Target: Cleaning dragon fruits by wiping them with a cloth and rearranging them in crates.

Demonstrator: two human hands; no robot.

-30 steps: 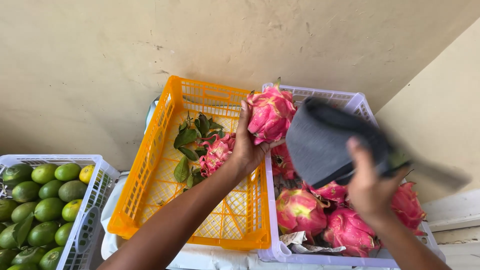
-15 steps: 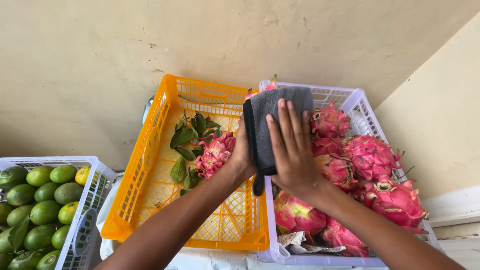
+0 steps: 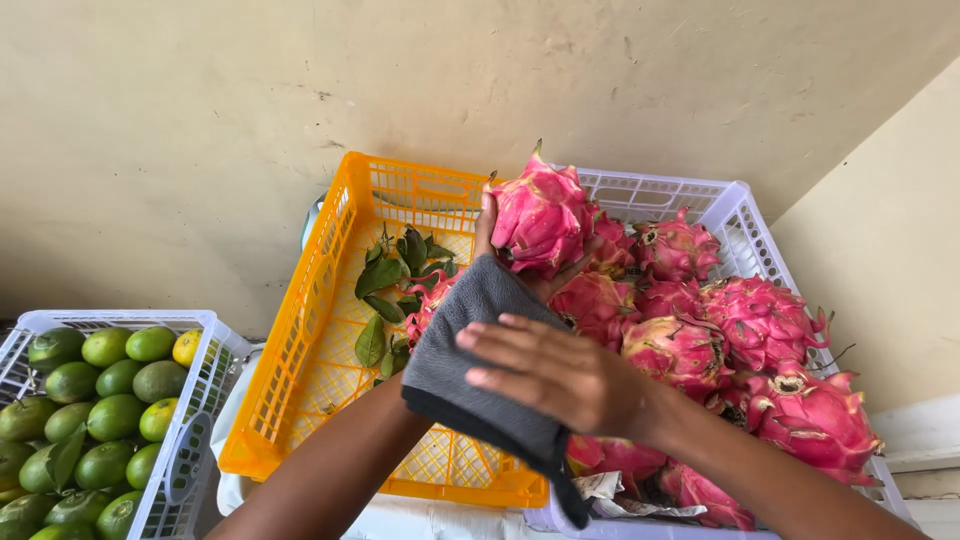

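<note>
Presently: left hand (image 3: 492, 222) cupped under dragon fruit (image 3: 541, 213), raised between orange crate (image 3: 340, 215) and white crate (image 3: 742, 205). Right hand (image 3: 556, 372) flat, fingers together, pressing grey cloth (image 3: 478, 365) against left wrist. Fruit likely weighty, waxy, with bruisable scales; best cradled round the body. Cloth soft, limp. Limes (image 3: 90, 395) far left.

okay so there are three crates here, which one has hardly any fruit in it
The orange crate in the middle: only leaves and a dragon fruit or two. The white crates either side are heaped.
</note>
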